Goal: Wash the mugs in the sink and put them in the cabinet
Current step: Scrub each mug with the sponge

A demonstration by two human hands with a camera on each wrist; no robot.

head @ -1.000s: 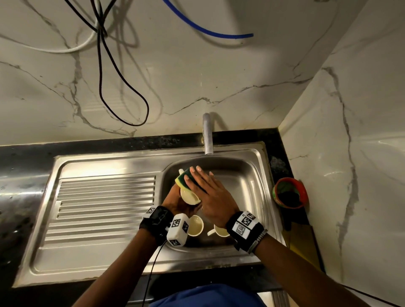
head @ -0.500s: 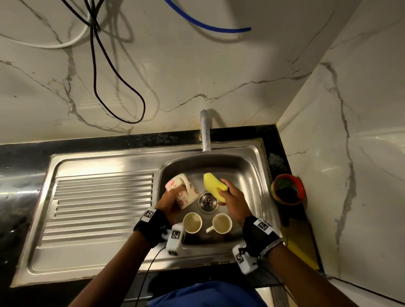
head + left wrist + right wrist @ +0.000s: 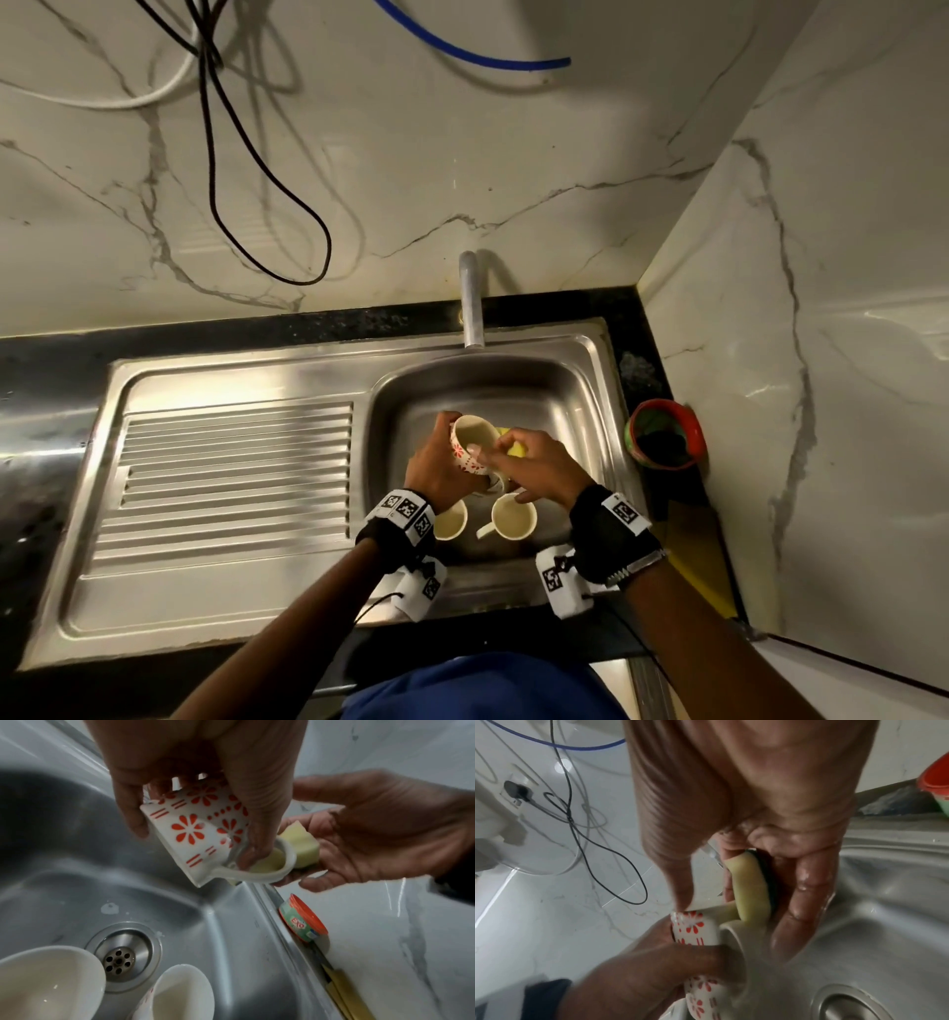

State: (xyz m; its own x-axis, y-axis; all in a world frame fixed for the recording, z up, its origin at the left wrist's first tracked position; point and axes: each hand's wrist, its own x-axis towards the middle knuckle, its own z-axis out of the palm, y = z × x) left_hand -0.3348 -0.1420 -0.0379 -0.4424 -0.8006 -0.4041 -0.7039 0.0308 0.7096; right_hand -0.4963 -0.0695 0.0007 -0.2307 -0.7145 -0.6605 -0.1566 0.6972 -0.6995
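My left hand [image 3: 436, 462] grips a white mug with red flowers [image 3: 470, 444] above the sink basin [image 3: 560, 406], its mouth tilted up toward me. In the left wrist view the mug [image 3: 195, 833] shows its side and handle. My right hand [image 3: 534, 462] holds a yellow sponge [image 3: 516, 449] against the mug beside its handle; the sponge [image 3: 750, 888] lies between thumb and fingers, dark scrub side toward the palm. Two more white mugs [image 3: 451, 521] [image 3: 513, 520] stand upright on the basin floor near the front, close to the drain [image 3: 119, 959].
A metal tap [image 3: 472, 303] rises behind the basin. The ribbed drainboard [image 3: 231, 473] lies to the left. A red-lidded green tub [image 3: 665, 434] sits on the black counter to the right, by the marble wall. Cables [image 3: 246, 169] hang on the back wall.
The left hand has turned the flowered mug so its mouth faces up. The right hand has brought the sponge from the right over to the mug's side. The view has shifted slightly.
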